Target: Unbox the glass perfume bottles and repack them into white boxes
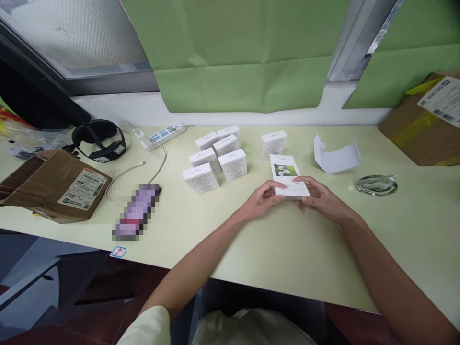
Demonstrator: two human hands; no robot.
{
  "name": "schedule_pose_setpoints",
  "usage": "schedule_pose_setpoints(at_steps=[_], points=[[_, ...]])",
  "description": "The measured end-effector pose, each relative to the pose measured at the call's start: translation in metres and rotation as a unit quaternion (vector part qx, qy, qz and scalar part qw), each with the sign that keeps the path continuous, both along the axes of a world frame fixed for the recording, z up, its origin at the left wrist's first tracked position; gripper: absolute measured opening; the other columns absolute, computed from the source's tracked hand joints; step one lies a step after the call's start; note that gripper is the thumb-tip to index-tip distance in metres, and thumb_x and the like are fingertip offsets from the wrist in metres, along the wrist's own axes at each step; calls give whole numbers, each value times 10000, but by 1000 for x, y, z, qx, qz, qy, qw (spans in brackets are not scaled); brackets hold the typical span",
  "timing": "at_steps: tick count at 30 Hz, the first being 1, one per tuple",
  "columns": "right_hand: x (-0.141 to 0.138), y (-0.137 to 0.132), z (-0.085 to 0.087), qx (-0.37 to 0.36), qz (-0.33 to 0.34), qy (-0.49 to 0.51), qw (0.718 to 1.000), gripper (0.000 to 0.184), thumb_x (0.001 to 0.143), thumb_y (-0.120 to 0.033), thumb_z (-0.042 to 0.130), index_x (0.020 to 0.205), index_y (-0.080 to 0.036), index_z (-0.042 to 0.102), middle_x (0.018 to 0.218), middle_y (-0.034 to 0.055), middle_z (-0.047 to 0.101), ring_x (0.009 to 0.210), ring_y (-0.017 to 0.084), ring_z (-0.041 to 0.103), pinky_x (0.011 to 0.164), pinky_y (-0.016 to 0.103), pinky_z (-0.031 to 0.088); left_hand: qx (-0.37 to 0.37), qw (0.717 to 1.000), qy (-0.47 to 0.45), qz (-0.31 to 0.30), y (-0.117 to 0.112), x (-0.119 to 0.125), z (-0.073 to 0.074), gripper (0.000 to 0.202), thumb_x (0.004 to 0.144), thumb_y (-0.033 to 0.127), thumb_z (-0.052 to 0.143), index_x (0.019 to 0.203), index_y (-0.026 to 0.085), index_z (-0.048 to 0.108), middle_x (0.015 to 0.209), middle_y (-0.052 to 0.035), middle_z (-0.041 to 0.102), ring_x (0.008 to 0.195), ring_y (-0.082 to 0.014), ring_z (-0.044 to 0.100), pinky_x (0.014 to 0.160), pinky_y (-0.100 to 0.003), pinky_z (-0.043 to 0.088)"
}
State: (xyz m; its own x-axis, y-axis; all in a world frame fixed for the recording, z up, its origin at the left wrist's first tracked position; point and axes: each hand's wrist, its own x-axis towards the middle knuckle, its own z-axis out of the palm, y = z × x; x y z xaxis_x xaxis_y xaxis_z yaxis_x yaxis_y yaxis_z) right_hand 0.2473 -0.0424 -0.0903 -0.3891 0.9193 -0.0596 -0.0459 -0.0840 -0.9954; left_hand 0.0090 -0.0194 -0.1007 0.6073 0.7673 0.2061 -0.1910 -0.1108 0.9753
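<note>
Both my hands hold a flat white carton (286,173) with a flower picture on its face, just above the pale table (251,249). My left hand (261,199) pinches its near left corner, fingers closed. My right hand (318,195) grips the near right edge, thumb on top. Behind to the left stands a group of several small white boxes (219,158). One more white box (273,143) stands alone behind the carton.
A bent white card insert (337,157) and a crumpled clear wrap (377,184) lie to the right. Cardboard boxes sit at far right (424,122) and far left (53,184). A power strip (163,135), cable, black headset (98,139) and a blurred phone (138,211) lie left.
</note>
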Motion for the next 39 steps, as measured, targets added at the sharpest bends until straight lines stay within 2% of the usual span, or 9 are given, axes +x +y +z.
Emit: schedule_pose_setpoints(at_steps=[5,9,16,26,29,32,33,36,39], points=[[-2,0,0,4,-39,21,999,362,789,-334,776,1101,-289,596,1142,43,601,692,103,549,518,243,491,20,999,42,18,0,1,-2,396,934,455,581,1265,237,565,925,-44,585,735,-119,514,674,-271,465],[-5,0,1,7,-58,22,998,327,794,-350,772,1065,-276,604,1074,27,595,640,84,517,478,230,465,33,996,69,46,0,3,-5,510,920,456,604,1381,263,502,980,-61,610,820,-153,558,735,-298,478],[-12,1,-4,47,-84,-19,995,320,842,-391,724,1107,-256,606,739,-13,586,570,104,522,469,243,450,28,992,80,94,2,3,-6,457,896,450,642,1309,263,592,981,-47,629,781,-131,530,724,-277,457],[-18,2,-4,39,-120,-54,990,395,775,-403,776,1112,-259,627,926,6,639,529,59,461,467,235,407,6,991,91,94,2,3,-2,508,876,478,653,1337,271,591,1008,-38,643,821,-142,534,755,-273,437],[-15,-2,11,6,-80,-91,993,565,797,-460,741,1309,-301,563,958,25,640,550,72,472,463,229,395,-6,991,97,89,0,2,2,516,895,483,621,1350,244,581,997,-48,643,818,-145,529,744,-268,436],[12,-17,38,-16,-9,-183,983,804,788,-480,742,1497,-389,372,1165,68,629,671,118,564,515,243,461,33,973,203,101,-9,-8,13,510,937,502,541,1395,279,542,956,-36,640,777,-145,516,723,-272,423],[28,-24,46,-13,-5,-219,976,777,786,-481,742,1482,-384,408,1201,77,624,733,140,592,560,256,490,61,960,254,98,-14,-14,18,498,950,500,515,1406,300,530,943,-30,639,762,-145,512,717,-274,417],[96,-50,54,17,-157,-314,936,444,766,-517,741,1140,-283,696,1083,92,673,812,173,611,651,274,509,147,904,396,67,-27,-36,36,481,967,475,479,1429,341,493,908,-15,637,713,-147,515,683,-275,404],[162,-66,35,89,-427,-308,846,446,726,-554,743,1060,-267,675,989,87,675,712,157,574,599,291,486,179,856,478,75,-32,-51,55,482,971,473,461,1427,322,491,845,-4,636,668,-150,536,653,-274,410]])
